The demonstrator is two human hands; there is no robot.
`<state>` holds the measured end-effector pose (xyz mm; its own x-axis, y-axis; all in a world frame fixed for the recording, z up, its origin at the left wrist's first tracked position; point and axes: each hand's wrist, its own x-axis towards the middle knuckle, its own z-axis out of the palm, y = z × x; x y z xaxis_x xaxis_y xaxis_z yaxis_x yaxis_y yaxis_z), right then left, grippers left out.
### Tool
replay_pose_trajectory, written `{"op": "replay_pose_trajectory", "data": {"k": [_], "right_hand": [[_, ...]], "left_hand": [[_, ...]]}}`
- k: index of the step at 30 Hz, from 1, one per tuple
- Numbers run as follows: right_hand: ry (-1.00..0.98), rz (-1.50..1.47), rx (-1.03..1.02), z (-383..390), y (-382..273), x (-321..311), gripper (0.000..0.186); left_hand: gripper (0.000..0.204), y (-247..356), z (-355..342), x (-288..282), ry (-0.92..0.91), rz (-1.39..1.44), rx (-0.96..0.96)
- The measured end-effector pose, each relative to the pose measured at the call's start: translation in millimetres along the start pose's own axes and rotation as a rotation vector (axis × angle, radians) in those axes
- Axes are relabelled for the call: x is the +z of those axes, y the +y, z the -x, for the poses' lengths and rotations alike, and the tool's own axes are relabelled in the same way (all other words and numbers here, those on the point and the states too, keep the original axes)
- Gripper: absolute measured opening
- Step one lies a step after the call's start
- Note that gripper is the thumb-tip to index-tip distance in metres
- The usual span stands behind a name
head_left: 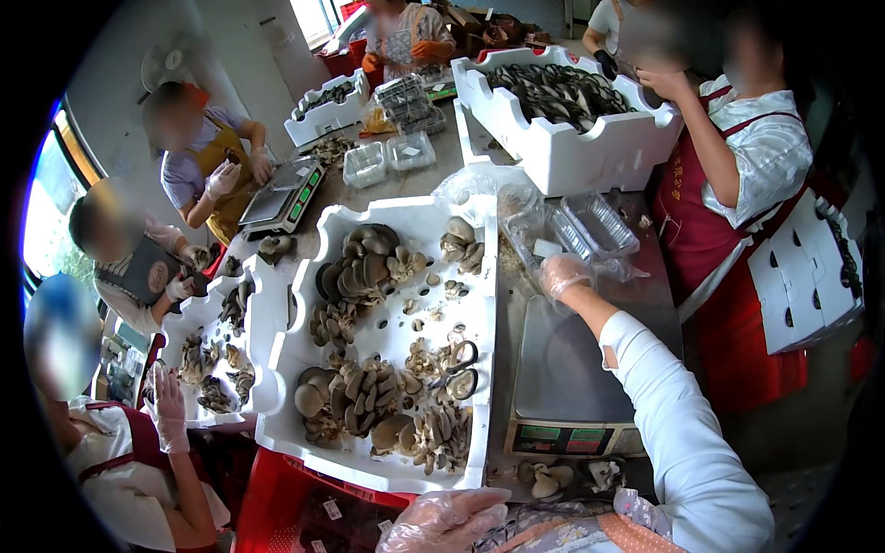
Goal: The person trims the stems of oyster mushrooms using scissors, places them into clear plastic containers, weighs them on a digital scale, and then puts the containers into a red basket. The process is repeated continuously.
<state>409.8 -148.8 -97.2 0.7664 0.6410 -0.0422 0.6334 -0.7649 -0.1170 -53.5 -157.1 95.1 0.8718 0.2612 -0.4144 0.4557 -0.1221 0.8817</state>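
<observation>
Plastic trays (pixel 590 226) (clear, stacked) meet the gloved right hand (pixel 562 275).

Light: daylight through a window (pixel 318 17) ahead and another window (pixel 41 207) on my left
Wall: pale, with a fan (pixel 164 63) against it
Surface: grey metal (pixel 433 157)

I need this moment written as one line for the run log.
left hand: gloved, low, idle | right hand: gloved, reaching clear plastic punnets | flat grey scale: bare | white foam tray: brown oyster mushrooms
</observation>
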Motion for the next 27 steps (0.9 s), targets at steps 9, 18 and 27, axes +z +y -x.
{"op": "replay_pose_trajectory", "data": {"k": [9, 18, 27], "right_hand": [[0.035, -0.037, 0.092, -29.7, -3.9, 24.0, 0.029], [-0.248, 0.071, 0.084, -40.9, -18.5, 24.8, 0.034], [-0.409, 0.242, -0.053, -81.0, -11.9, 70.6, 0.034]], "left_hand": [[0.037, -26.3, -27.5, 23.4, -0.082, 0.027, 0.065], [0.040, -39.1, -30.5, 36.1, 0.107, 0.338, 0.038], [0.037, -41.4, -33.3, 38.1, 0.220, 0.593, -0.006]]}}
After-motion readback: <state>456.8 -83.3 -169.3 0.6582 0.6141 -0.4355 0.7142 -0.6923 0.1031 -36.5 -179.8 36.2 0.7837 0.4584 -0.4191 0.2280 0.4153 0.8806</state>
